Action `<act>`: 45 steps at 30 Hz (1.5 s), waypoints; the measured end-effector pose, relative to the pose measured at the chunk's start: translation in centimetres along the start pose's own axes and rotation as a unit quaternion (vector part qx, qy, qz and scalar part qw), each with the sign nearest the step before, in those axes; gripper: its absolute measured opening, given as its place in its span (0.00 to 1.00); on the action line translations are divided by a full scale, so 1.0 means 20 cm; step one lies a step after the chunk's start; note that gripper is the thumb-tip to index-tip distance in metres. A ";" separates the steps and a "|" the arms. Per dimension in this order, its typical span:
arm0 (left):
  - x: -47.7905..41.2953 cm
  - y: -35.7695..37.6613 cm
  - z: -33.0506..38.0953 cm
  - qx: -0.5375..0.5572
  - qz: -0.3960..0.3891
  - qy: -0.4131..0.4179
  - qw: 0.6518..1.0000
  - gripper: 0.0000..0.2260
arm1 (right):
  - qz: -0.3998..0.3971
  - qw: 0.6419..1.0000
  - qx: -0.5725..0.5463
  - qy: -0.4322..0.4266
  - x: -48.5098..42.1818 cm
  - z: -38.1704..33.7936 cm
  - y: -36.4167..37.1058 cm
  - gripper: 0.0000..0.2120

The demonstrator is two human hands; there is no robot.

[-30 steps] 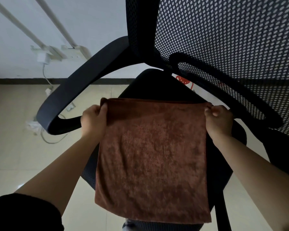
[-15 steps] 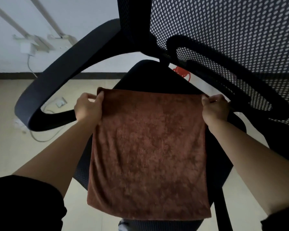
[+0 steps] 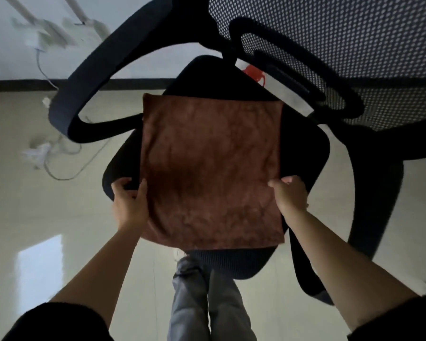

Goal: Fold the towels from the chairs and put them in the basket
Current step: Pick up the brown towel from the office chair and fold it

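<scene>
A brown towel [image 3: 210,168] lies spread flat as a near square on the black seat [image 3: 305,148] of an office chair. My left hand [image 3: 129,203] is at the towel's left edge, low down, thumb on top of the cloth and fingers beneath. At the right edge, about the same height, my right hand [image 3: 292,193] pinches the cloth with its fingertips. The picture is blurred by motion. No basket is in view.
The chair's mesh backrest [image 3: 354,45] rises at the top right, and its left armrest [image 3: 108,70] curves over the floor. White cables and a plug strip [image 3: 42,153] lie on the tiled floor at left. My legs [image 3: 207,299] stand against the seat's front.
The towel hung from my hands by its top corners; now it rests on the seat. Both hands have moved down from the top corners to the side edges.
</scene>
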State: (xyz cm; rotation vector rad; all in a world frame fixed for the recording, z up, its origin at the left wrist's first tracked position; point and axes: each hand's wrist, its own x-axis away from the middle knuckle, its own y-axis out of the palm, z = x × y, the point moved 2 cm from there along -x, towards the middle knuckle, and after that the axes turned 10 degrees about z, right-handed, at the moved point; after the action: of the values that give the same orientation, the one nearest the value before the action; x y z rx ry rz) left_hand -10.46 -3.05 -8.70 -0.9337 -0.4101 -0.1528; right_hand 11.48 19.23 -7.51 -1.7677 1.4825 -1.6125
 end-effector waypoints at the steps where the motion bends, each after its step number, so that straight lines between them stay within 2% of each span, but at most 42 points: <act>1: 0.03 -0.02 -0.06 -0.018 -0.002 -0.013 1.000 0.20 | -0.005 1.000 0.028 0.011 0.04 0.05 -0.01 0.17; 5: 0.12 -0.08 -0.28 -0.075 -0.031 -0.047 0.996 0.17 | -0.072 0.985 0.149 0.042 0.17 0.22 -0.05 0.10; 9: 0.19 -0.12 -0.43 -0.156 -0.097 -0.027 0.983 0.20 | -0.110 0.951 0.285 -0.035 0.22 0.29 -0.07 0.10; 11: 0.20 -0.14 -0.44 -0.143 -0.092 -0.031 0.985 0.17 | -0.123 0.928 0.346 -0.068 0.22 0.31 -0.06 0.08; 13: 0.20 -0.17 -0.44 -0.114 -0.089 -0.034 0.989 0.16 | -0.133 0.896 0.410 -0.106 0.21 0.33 -0.06 0.10; 15: 0.19 -0.20 -0.45 -0.122 -0.113 -0.006 0.986 0.15 | -0.134 0.867 0.459 -0.143 0.20 0.35 -0.07 0.15; 18: 0.16 -0.25 -0.48 -0.210 -0.179 0.056 0.959 0.12 | -0.121 0.841 0.497 -0.179 0.21 0.38 -0.08 0.16; 20: 0.15 -0.28 -0.48 -0.219 -0.207 0.050 0.952 0.10 | -0.112 0.844 0.491 -0.184 0.22 0.38 -0.07 0.15; 25: 0.15 -0.25 -0.46 -0.108 -0.249 -0.072 0.960 0.07 | -0.088 0.859 0.471 -0.181 0.25 0.41 -0.04 0.17; 27: 0.18 -0.23 -0.44 -0.078 -0.255 -0.124 0.956 0.03 | -0.059 0.876 0.445 -0.176 0.26 0.42 -0.03 0.20; 29: 0.20 -0.21 -0.44 -0.073 -0.258 -0.139 0.953 0.04 | -0.041 0.895 0.417 -0.156 0.26 0.42 -0.03 0.23; 33: 0.18 -0.24 -0.46 -0.057 -0.228 -0.135 0.963 0.08 | -0.060 0.902 0.403 -0.141 0.26 0.41 -0.02 0.13; 35: 0.15 -0.28 -0.48 0.003 -0.221 -0.174 0.960 0.08 | -0.058 0.928 0.338 -0.148 0.28 0.39 -0.03 0.09; 36: 0.14 -0.30 -0.48 0.030 -0.236 -0.202 0.950 0.09 | -0.064 0.951 0.269 -0.139 0.29 0.38 -0.03 0.07; 38: 0.11 -0.34 -0.47 0.036 -0.283 -0.238 0.928 0.11 | -0.074 0.989 0.118 -0.059 0.33 0.36 -0.05 0.04; 39: 0.10 -0.37 -0.48 0.023 -0.300 -0.246 0.922 0.12 | -0.072 0.995 0.071 -0.013 0.36 0.37 -0.06 0.04; 41: 0.08 -0.43 -0.49 -0.013 -0.320 -0.245 0.915 0.11 | -0.066 0.995 0.052 0.046 0.42 0.41 -0.07 0.06; 45: 0.08 -0.55 -0.45 -0.088 -0.364 -0.214 0.902 0.09 | -0.087 0.990 0.085 0.078 0.47 0.44 -0.12 0.05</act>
State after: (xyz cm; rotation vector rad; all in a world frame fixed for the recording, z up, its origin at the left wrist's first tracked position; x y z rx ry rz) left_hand -9.92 -16.60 -4.58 -0.9530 -1.1660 -0.6847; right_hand 18.60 8.98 -3.42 -1.7504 1.2406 -1.9408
